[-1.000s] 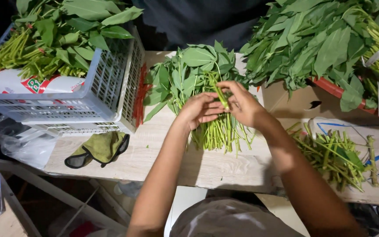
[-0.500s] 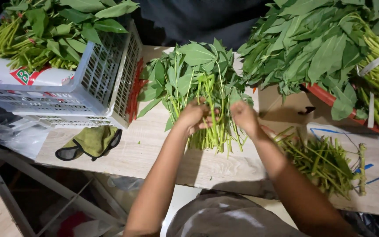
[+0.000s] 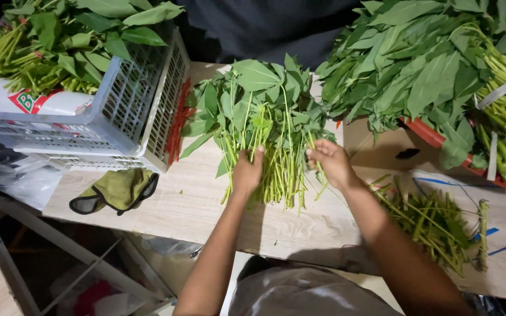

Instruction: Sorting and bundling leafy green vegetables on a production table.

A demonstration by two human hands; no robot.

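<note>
Your left hand (image 3: pixel 247 174) and right hand (image 3: pixel 330 162) flank the loose bunch of green leafy stems (image 3: pixel 270 131) mid-bench (image 3: pixel 194 208), fingers curled on its stalks. Step: gathering. Next, likely squaring stem ends.

A pale wood-grain worktop (image 3: pixel 165 205) stands under bright light; beneath it, white frame bars (image 3: pixel 77 251) cross a dim floor, darkness beyond the far edge.
</note>
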